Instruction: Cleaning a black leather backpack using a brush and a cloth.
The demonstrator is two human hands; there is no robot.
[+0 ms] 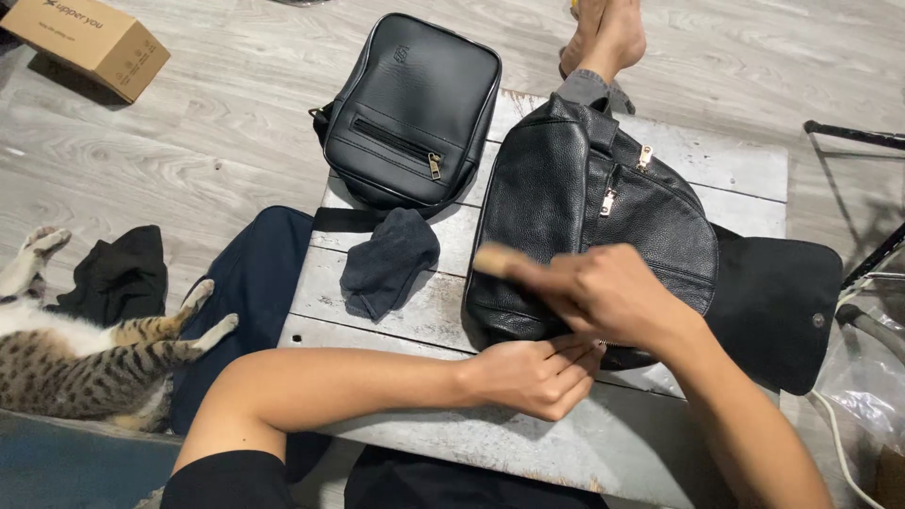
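Head view, looking down on a low, worn white wooden table (698, 151) set on a grey plank floor (236, 94). A black pebbled-leather bag (575, 188) lies in the middle of the table, its gold zip pulls toward the far side and a flat black flap (778, 302) spread to its right.

The left hand (533, 377) rests at the bag's near edge, fingers curled and pressed against the leather, bracing it rather than gripping. The right hand (603, 292) crosses over the near half of the bag, fingers closed round a small pale brush or block (492, 259) whose end sticks out to the left and is blurred; its exact kind cannot be told.

The step in hand appears to be rubbing or brushing the bag's surface. A further stroke would call for the left hand to keep the bag from sliding while the right draws the tool across the leather, clear of the zips.

A crumpled dark cloth (386, 264) lies on the table just left of the bag. A second, smoother black bag (410, 113) hangs over the far-left corner of the table. On the floor, a tabby cat (85, 353) lies at near left, a cardboard box (90, 42) sits at far left, and bare feet (608, 38) show at the far edge.
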